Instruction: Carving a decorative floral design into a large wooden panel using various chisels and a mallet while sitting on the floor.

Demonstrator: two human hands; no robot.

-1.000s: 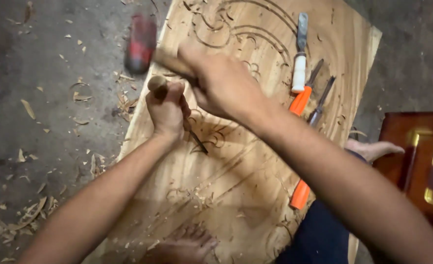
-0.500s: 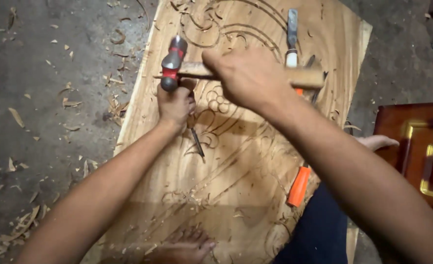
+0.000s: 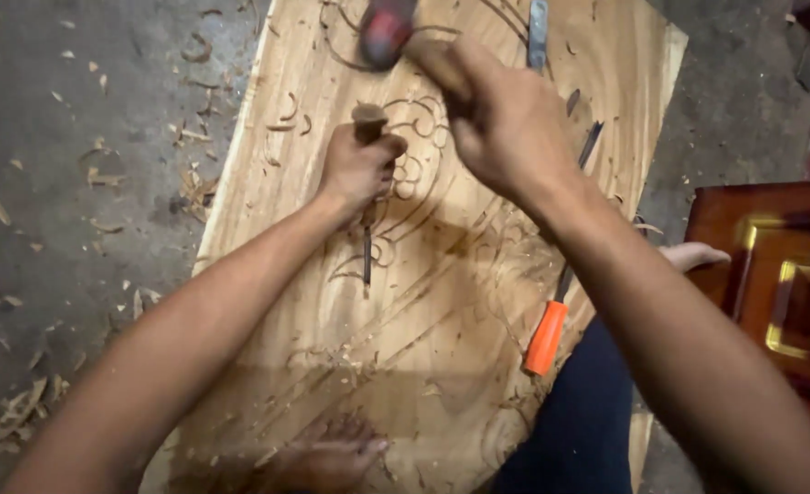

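Carving on the panel [image 3: 442,302], which lies flat on the floor [image 3: 75,183].

Progress, judged from the surface: scroll and curl outlines are cut across the upper and middle panel, with long curved grooves running down toward the lower half. The cuts look shallow, mostly line work; no deep relief shows. The lower right area carries fewer lines. Chips and shavings lie on the panel and scattered on the floor at left, so a good deal of cutting is done, with more deepening probably left.

Left hand [image 3: 357,167]: fingers closed round the chisel [image 3: 367,247], handle end sticking up out of the fist, blade pointing down onto the scrollwork at mid-panel. Forearm stretched forward, low.

Right hand [image 3: 506,128]: fingers closed on the hammer [image 3: 388,29] handle; head raised above and beyond the chisel top, blurred.

Spare orange-handled chisel [image 3: 548,334] rests at the panel's right edge. A bare foot [image 3: 327,457] sits on the near end.
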